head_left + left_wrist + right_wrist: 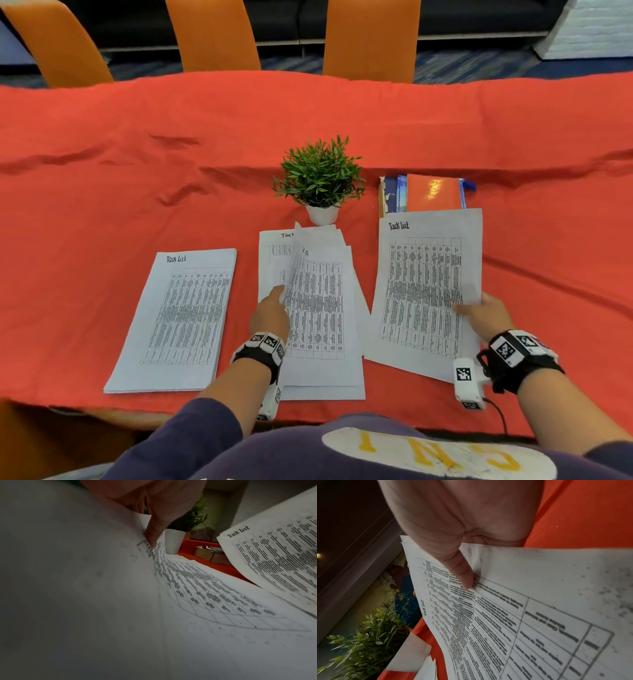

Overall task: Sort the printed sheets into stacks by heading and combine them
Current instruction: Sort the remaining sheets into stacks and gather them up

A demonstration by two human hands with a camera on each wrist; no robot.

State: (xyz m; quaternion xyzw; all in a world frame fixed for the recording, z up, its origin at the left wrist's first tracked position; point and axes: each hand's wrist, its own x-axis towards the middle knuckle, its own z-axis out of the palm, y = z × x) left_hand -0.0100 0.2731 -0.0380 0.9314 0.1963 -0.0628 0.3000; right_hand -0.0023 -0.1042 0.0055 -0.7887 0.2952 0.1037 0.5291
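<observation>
Red tablecloth (102, 144); I see my right hand (486, 317) pinching "Task List" sheets (428, 284) at frame right, left hand (270, 313) gripping centre pile (322, 308); white pot (322, 214) holds plant.

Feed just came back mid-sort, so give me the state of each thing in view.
Left stack: flat, squared, headed Task List.
Middle pile: fanned, top sheets lifted.
Right sheets: raised, headed Task List.
Left hand: gripping middle pile's lifted sheets.
Right hand: pinching right sheets.
Plant: upright.

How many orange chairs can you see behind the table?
3. One chair at the far left, one chair in the middle and one chair to its right, all behind the red table. More may be hidden outside the picture.
</observation>
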